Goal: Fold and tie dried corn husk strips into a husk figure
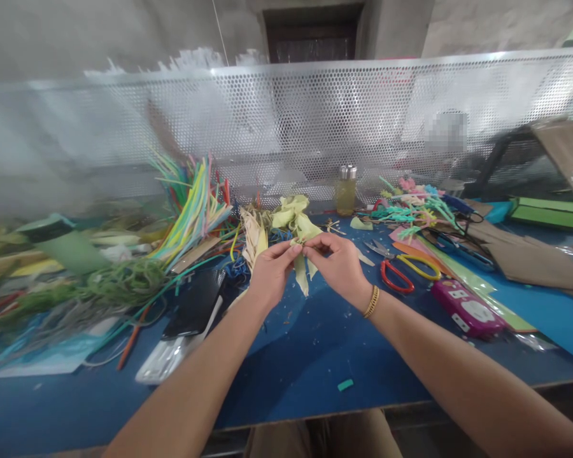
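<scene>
Both hands meet over the middle of the blue table (305,362). My left hand (275,270) pinches the base of a pale green-yellow leafy piece (293,216) between thumb and forefinger. From the right, my right hand (337,261) pinches the same base, its fingertips nearly touching those of the left. Broad leaf-like strips stand up above the fingers, and pointed strips hang below them. Dry beige husk pieces (254,235) lie just left of the hands. Fine detail between the fingertips is too small to make out.
Coloured stems (191,210), green cord (127,283) and a black phone-like object (195,305) are at left. Red-and-yellow-handled scissors (397,273), a purple case (468,308) and cardboard (530,254) lie right. Behind stand a glass bottle (346,192) and a perforated metal screen (310,102).
</scene>
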The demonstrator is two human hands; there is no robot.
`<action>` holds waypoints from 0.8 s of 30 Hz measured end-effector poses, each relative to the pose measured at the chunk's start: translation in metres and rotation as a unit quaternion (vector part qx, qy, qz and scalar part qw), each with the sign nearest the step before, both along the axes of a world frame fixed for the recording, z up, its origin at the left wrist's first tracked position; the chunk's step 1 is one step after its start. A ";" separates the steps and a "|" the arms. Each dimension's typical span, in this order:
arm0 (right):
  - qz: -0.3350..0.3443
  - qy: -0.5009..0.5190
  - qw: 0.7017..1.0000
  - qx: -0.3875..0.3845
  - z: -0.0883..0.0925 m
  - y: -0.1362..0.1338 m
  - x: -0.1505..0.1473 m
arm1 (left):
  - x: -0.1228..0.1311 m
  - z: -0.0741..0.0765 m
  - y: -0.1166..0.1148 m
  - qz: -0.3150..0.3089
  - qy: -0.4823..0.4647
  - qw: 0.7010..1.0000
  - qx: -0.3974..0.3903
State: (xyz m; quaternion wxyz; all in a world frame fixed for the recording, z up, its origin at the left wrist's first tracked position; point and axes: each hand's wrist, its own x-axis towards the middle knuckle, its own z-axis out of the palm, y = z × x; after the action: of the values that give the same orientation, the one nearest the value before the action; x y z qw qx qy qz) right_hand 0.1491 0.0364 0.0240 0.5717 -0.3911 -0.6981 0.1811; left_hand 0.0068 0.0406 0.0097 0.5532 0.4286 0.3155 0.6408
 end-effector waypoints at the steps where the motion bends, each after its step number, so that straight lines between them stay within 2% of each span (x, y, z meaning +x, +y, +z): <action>1: 0.001 -0.004 1.000 0.002 0.000 0.000 0.000 | 0.000 -0.001 0.000 -0.001 0.002 1.000 0.001; 6: -0.010 -0.008 1.000 0.015 0.000 -0.001 0.000 | -0.001 0.001 -0.002 -0.020 0.025 0.999 0.011; 13: -0.019 0.007 0.999 0.027 0.002 0.001 0.003 | 0.001 0.011 -0.008 -0.047 -0.018 0.999 -0.015; 24: -0.013 0.001 1.000 0.017 0.005 -0.004 0.000 | -0.004 0.001 0.001 0.042 0.043 0.998 0.006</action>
State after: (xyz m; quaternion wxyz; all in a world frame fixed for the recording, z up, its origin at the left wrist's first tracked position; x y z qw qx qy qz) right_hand 0.1492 0.0322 0.0293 0.5813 -0.3901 -0.6953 0.1628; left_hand 0.0032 0.0419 0.0106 0.5093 0.4456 0.3528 0.6462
